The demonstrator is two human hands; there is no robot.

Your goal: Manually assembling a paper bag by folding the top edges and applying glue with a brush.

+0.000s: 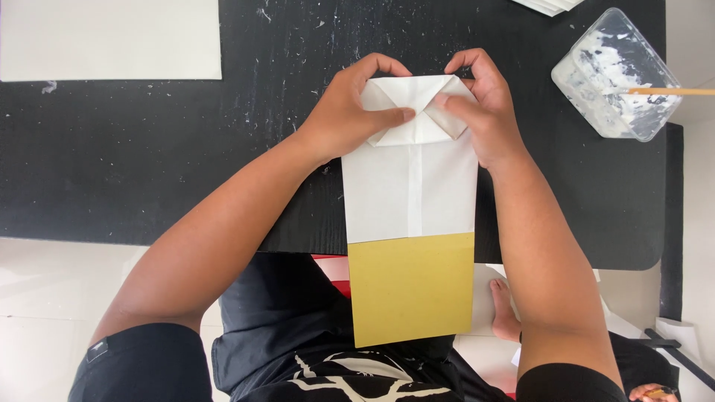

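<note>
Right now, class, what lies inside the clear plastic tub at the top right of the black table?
The clear plastic tub holds smeared white paste, with a thin wooden stick poking out over its rim. The stick's tip is hidden in the paste.

Home craft spot — black table (149,164), glue tub (617,74).

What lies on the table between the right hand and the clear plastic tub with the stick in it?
In the head view, nothing: only bare black table, flecked with white, separates the right hand from the clear tub.
</note>
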